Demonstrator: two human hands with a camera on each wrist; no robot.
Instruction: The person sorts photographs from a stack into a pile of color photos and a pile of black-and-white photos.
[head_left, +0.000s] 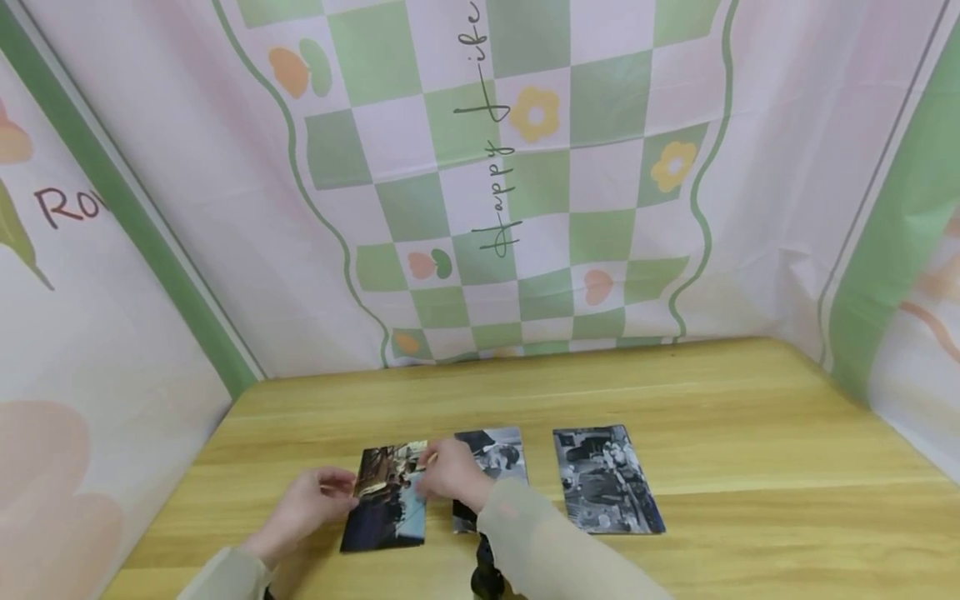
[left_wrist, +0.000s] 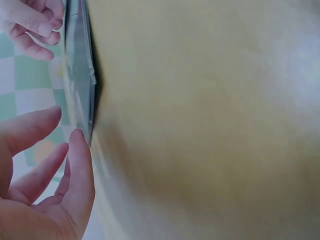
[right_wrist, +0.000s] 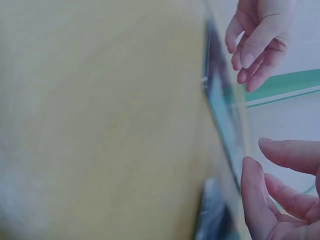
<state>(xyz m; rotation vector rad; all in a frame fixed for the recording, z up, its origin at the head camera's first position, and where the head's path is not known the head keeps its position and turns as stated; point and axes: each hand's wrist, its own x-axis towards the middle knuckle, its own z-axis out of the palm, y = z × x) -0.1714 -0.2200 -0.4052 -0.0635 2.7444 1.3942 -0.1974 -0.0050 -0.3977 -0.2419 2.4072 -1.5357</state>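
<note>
A colour photo print lies on the wooden table, on the left of a row of three. In the left wrist view, its pile shows layered edges. My left hand is at its left edge, fingers loosely bent and thumb apart from them. From the other side, my right hand reaches to its right edge, thumb and forefinger parted in the right wrist view. Partly behind that hand and sleeve lies a black-and-white photo print. Another black-and-white print lies farther right.
The wooden table runs back to a hanging cloth with green and white checks. Printed cloth also hangs at both sides. A small black object shows beside the right sleeve, at the bottom of the head view.
</note>
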